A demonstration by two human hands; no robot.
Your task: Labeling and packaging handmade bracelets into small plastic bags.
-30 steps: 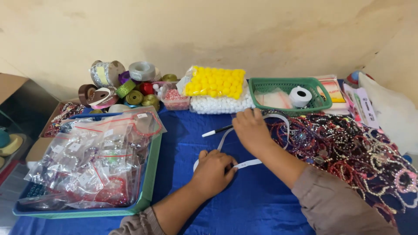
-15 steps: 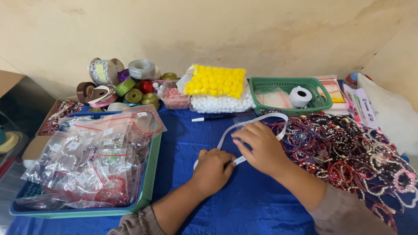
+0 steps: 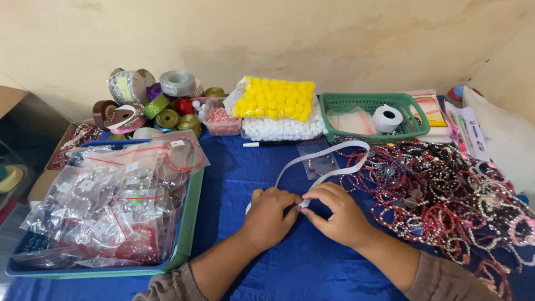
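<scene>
1. White ribbon strip (image 3: 329,161): looped on the blue table (image 3: 245,178), ends meeting between both hands.
2. Left hand (image 3: 269,214): grip pinching the strip's end, fingers curled.
3. Right hand (image 3: 338,213): grip pinching the same strip, fingertips touching the left's.
4. Small clear bag (image 3: 319,159): just beyond grips, inside the loop.
5. Bead bracelets (image 3: 446,195): right of right grip.
6. Tray of bagged beads (image 3: 111,206): left of left grip.
7. Green basket (image 3: 368,103), yellow pom-poms (image 3: 276,99): far side.

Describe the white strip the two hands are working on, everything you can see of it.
The white strip is a narrow flat band, looking like ribbon or elastic, bent into a long loop lying on the blue cloth. Its far bend reaches the heap of bead bracelets and lies over a small clear bag. The near ends meet between the left hand and right hand, pinched by the fingertips.
</scene>
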